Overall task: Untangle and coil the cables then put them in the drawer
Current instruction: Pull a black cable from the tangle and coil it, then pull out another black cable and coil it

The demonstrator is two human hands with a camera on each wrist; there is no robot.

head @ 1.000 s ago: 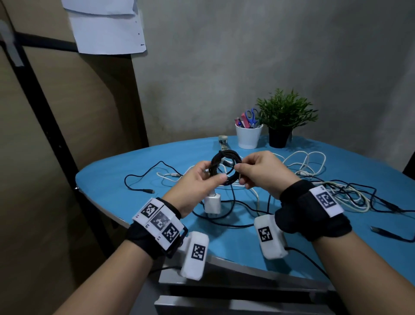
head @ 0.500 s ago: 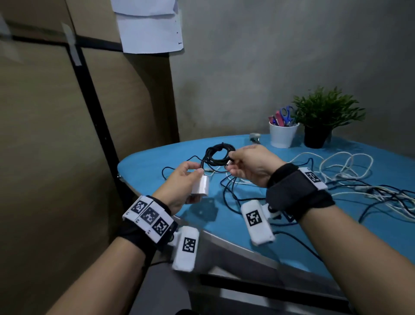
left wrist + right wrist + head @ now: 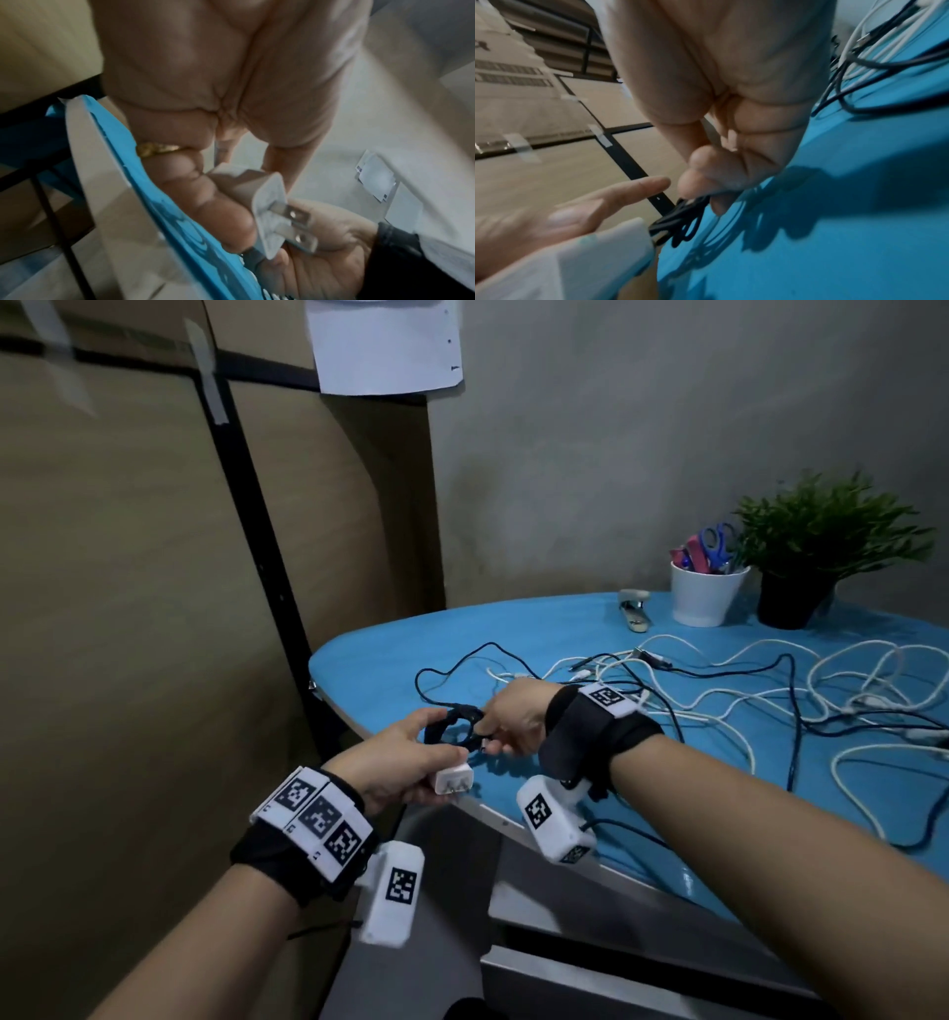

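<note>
My left hand (image 3: 398,765) curls round a white two-pronged plastic charger block (image 3: 267,211), held off the near-left edge of the blue oval table (image 3: 642,793). Just right of it, my right hand (image 3: 513,716) pinches the small coiled black cable (image 3: 457,729) above that edge. Further right on the table, loose white and black cables (image 3: 770,690) lie tangled.

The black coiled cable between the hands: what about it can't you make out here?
- Black coiled cable, head view: the right hand covers its far side, so the grip is hidden.
- Its join to the white plug-in charger: covered by the left hand.
- Right wrist view: coil blurred, loops uncountable.
- Drawer: below the blue table, cut off.
</note>
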